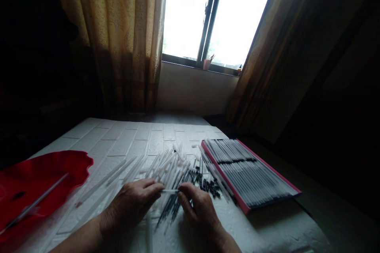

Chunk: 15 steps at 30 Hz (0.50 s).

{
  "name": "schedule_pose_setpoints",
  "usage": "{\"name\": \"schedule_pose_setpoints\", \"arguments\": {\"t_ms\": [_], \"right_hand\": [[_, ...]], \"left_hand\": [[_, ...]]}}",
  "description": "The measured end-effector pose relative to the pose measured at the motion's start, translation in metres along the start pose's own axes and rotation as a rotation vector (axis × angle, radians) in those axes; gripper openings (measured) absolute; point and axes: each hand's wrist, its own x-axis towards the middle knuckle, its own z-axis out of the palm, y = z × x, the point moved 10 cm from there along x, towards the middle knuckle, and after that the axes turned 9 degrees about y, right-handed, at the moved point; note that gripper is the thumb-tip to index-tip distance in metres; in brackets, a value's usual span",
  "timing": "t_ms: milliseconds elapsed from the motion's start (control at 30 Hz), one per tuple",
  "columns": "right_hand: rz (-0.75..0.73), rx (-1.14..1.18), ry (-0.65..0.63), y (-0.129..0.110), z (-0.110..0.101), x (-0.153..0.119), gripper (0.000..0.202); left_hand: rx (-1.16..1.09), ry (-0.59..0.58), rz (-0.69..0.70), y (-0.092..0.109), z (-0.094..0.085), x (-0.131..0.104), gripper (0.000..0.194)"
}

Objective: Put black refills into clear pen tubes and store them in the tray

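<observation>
My left hand (139,195) and my right hand (198,203) hold the two ends of one whitish pen (170,191) level between them, fingertips pinched. Beneath and beyond it lies a loose heap of translucent pen barrels (166,166). Dark thin pen refills (169,209) are spread under the pen, their tips toward me. Small black pen caps (210,185) are scattered just past my right hand. Longer clear tubes (109,178) lie to the left of my left hand. Fine detail at my fingertips is blurred.
A pink-rimmed box (246,205) full of pens in two rows stands at the right. On the left, a red scalloped tray (74,162) holds a pen and a dark bit. The white brick-patterned tabletop (118,142) reaches toward a curtain (124,47) and a bright window.
</observation>
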Motion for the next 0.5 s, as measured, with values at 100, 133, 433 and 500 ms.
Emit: {"name": "schedule_pose_setpoints", "arguments": {"t_ms": [100,133,433,500], "right_hand": [[0.004,0.001,-0.008,0.0,0.0,0.0,0.018],[0.013,0.01,-0.018,0.0,0.001,0.001,0.018],[0.243,0.24,0.046,0.025,-0.007,0.002,0.026],[0.304,0.297,0.064,0.033,-0.008,0.0,0.028]], "left_hand": [[-0.009,0.004,0.003,0.001,-0.001,0.001,0.025],[-0.013,0.012,0.005,0.002,-0.002,0.002,0.026],[-0.066,0.062,-0.097,-0.009,-0.013,0.002,0.03],[-0.12,0.043,-0.148,-0.014,-0.011,0.003,0.027]]}}
